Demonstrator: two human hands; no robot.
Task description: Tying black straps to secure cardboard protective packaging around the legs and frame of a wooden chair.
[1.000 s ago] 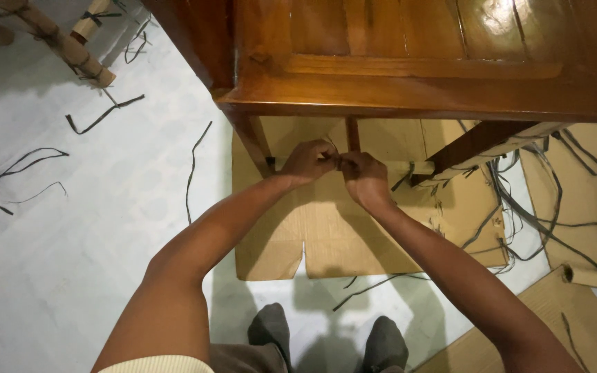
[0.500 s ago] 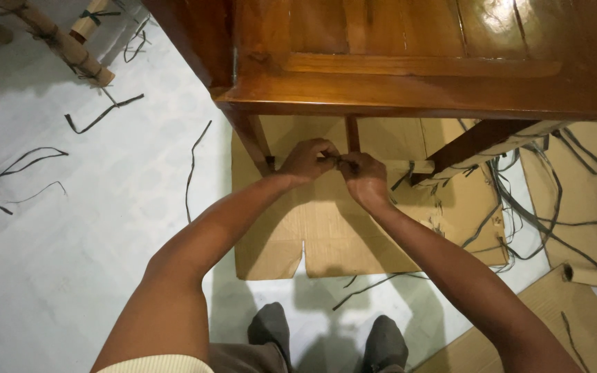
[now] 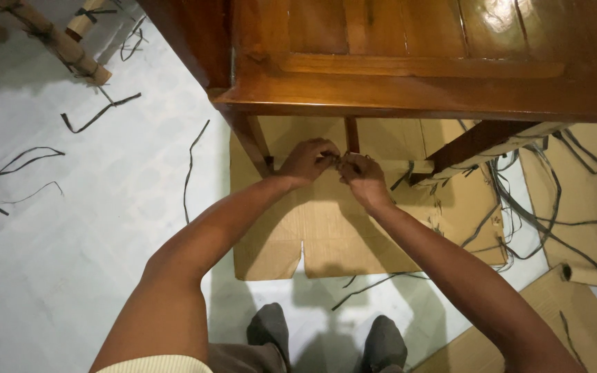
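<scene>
1. Fingertips of left hand (image 3: 310, 159) and right hand (image 3: 361, 175) meet at frame centre, pinched on a thin dark strip (image 3: 338, 163) at a pale rail (image 3: 388, 166)
2. Polished wooden furniture (image 3: 416, 76) above; cardboard sheet (image 3: 340, 228) below
3. Dark strips (image 3: 98, 114) scattered upper left on floor

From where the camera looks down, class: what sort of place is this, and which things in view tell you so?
Probably a home or small workshop floor where furniture is being unpacked or wrapped: a polished wooden cabinet stands on flattened cardboard, and cut black straps lie scattered on the pale floor.
</scene>
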